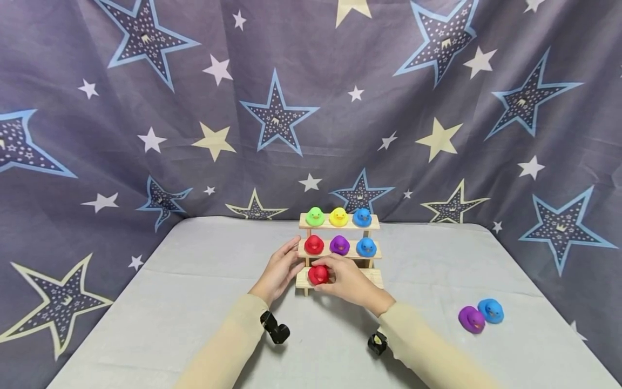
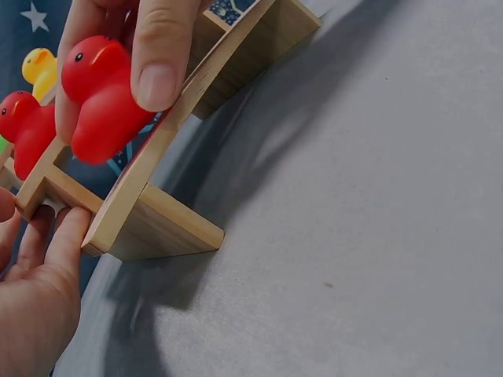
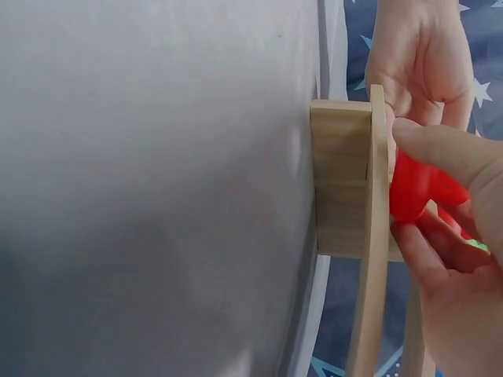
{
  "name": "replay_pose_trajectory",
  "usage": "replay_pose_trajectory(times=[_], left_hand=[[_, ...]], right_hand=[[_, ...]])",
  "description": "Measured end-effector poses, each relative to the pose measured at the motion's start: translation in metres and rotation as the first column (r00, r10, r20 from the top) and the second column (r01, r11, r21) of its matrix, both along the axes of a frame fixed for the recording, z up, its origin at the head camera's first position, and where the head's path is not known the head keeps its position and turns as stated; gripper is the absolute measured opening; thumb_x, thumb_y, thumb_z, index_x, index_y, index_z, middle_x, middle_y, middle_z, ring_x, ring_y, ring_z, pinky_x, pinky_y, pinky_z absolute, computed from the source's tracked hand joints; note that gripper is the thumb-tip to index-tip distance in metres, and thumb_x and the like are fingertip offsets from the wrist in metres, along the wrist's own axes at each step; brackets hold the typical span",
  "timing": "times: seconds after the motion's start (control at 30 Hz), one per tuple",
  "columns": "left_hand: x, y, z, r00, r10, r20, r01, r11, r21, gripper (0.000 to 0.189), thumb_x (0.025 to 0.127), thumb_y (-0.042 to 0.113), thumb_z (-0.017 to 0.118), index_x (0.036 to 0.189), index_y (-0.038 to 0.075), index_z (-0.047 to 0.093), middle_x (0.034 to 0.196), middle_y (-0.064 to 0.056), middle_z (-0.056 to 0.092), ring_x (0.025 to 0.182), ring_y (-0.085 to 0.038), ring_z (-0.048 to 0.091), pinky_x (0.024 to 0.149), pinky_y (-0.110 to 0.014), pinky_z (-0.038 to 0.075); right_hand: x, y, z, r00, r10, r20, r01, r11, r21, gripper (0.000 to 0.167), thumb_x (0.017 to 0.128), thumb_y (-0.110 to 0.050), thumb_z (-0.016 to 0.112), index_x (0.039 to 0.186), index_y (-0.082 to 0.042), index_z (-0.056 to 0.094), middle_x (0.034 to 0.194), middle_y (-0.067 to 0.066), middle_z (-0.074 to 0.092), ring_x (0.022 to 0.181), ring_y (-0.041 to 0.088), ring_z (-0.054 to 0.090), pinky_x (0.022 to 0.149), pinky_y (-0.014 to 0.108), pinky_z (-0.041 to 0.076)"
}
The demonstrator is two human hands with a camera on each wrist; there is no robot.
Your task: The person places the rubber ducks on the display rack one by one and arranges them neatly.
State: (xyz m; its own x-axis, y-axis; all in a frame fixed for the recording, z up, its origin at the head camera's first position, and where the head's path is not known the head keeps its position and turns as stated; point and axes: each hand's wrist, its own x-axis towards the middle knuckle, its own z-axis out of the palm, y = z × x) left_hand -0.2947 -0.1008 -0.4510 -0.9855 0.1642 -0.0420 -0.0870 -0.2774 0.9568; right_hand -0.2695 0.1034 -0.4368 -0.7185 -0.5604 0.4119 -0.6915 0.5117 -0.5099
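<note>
In the head view, my right hand (image 1: 347,278) pinches a red rubber duck (image 1: 319,275) at the left part of the bottom shelf of a three-tier wooden stand (image 1: 374,276). The left wrist view shows that duck (image 2: 102,102) between thumb and fingers, right at the shelf board. My left hand (image 1: 279,273) is at the stand's left side, its fingertips against the wood by the lower tiers. On the middle tier sit a red duck (image 1: 313,245), a purple duck (image 1: 339,245) and a blue duck (image 1: 366,247). Green (image 1: 315,216), yellow (image 1: 338,217) and blue ducks (image 1: 362,217) line the top tier.
A purple duck (image 1: 472,319) and a blue duck (image 1: 491,310) lie side by side on the pale tabletop (image 1: 427,270) to the right. Behind the stand hangs a dark curtain (image 1: 194,108) with stars. Each wrist carries a small black camera.
</note>
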Motion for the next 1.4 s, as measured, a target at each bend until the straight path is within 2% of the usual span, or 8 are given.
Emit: replay_pose_trajectory(times=[0.43, 0.8, 1.03, 1.17, 1.4], left_hand=[[-0.002, -0.001, -0.001, 1.0, -0.014, -0.006, 0.014, 1.0, 0.019, 0.055, 0.103, 0.002, 0.038, 0.157, 0.005, 0.029, 0.161, -0.02, 0.025, 0.143, -0.037, 0.031, 0.116, -0.04, 0.039], [-0.001, 0.0, 0.0, 1.0, -0.006, 0.006, 0.005, 1.0, 0.024, 0.054, 0.104, 0.002, 0.038, 0.157, 0.006, 0.031, 0.16, -0.019, 0.027, 0.143, -0.035, 0.033, 0.114, -0.038, 0.04], [-0.002, 0.0, -0.001, 1.0, -0.014, -0.007, 0.014, 0.999, 0.029, 0.055, 0.103, 0.001, 0.038, 0.157, 0.005, 0.029, 0.16, -0.02, 0.026, 0.143, -0.037, 0.032, 0.115, -0.04, 0.039], [-0.002, 0.0, -0.002, 1.0, -0.012, -0.005, 0.012, 1.0, 0.023, 0.055, 0.103, 0.001, 0.039, 0.157, 0.005, 0.03, 0.16, -0.02, 0.026, 0.143, -0.037, 0.031, 0.116, -0.041, 0.038], [-0.002, 0.0, -0.002, 1.0, 0.001, 0.004, -0.001, 1.0, 0.019, 0.055, 0.103, 0.002, 0.039, 0.157, 0.006, 0.032, 0.16, -0.019, 0.027, 0.143, -0.037, 0.031, 0.116, -0.041, 0.039]], right_hand=[[-0.001, -0.01, -0.006, 0.996, -0.038, 0.086, 0.044, 0.997, -0.067, 0.05, 0.077, -0.015, 0.089, 0.121, -0.003, 0.069, 0.121, 0.008, 0.066, 0.1, 0.018, 0.066, 0.088, 0.031, 0.061], [-0.001, -0.013, -0.007, 0.989, -0.06, 0.139, 0.068, 0.996, -0.05, 0.054, 0.079, -0.017, 0.088, 0.126, -0.004, 0.067, 0.127, 0.009, 0.065, 0.102, 0.017, 0.066, 0.087, 0.023, 0.059], [0.0, -0.012, -0.006, 0.99, -0.043, 0.136, 0.052, 0.997, -0.064, 0.054, 0.078, -0.015, 0.088, 0.126, -0.002, 0.066, 0.125, 0.01, 0.065, 0.101, 0.019, 0.067, 0.086, 0.024, 0.06], [0.002, -0.009, -0.005, 0.986, -0.032, 0.162, 0.045, 0.996, -0.071, 0.056, 0.078, -0.013, 0.088, 0.128, -0.001, 0.064, 0.123, 0.009, 0.065, 0.102, 0.019, 0.068, 0.087, 0.025, 0.06], [0.005, 0.001, 0.0, 0.98, -0.061, 0.192, 0.067, 0.997, -0.028, 0.061, 0.08, -0.017, 0.087, 0.134, -0.006, 0.061, 0.126, 0.008, 0.065, 0.103, 0.02, 0.068, 0.089, 0.029, 0.06]])
